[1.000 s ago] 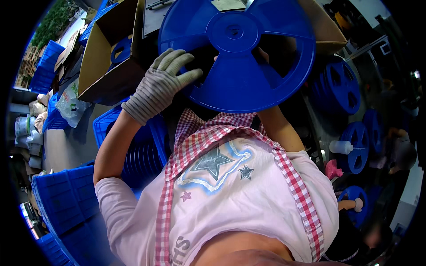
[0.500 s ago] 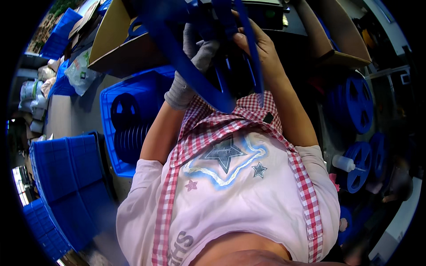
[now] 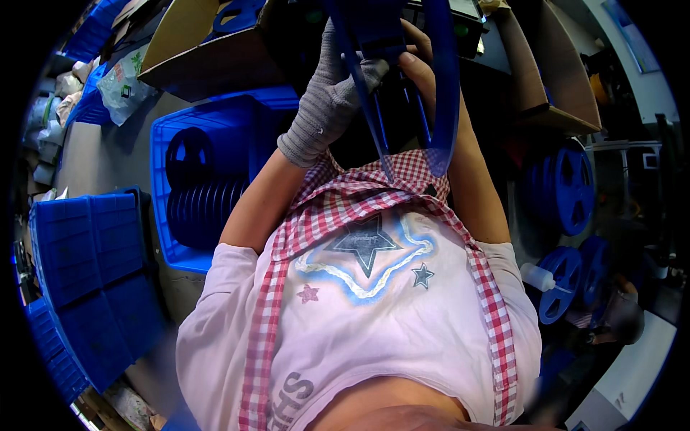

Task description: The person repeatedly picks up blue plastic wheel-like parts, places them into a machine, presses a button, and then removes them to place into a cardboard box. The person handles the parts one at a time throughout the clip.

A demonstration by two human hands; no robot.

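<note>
Blue plastic reel (image 3: 402,86), edge-on at twelve o'clock, is being clenched by the gloved left hand (image 3: 334,93) and bare right hand (image 3: 424,72), not yet joining reels stacked in the crate (image 3: 162,187).

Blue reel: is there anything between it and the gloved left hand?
No. In the head view the left hand, in a grey knit glove, lies directly on the blue reel; the bare right hand grips it too.

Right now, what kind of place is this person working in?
Probably a factory or warehouse work area. A blue plastic crate holds a row of dark blue plastic reels, more blue reels stand at the right, and open brown cardboard boxes sit nearby.
</note>
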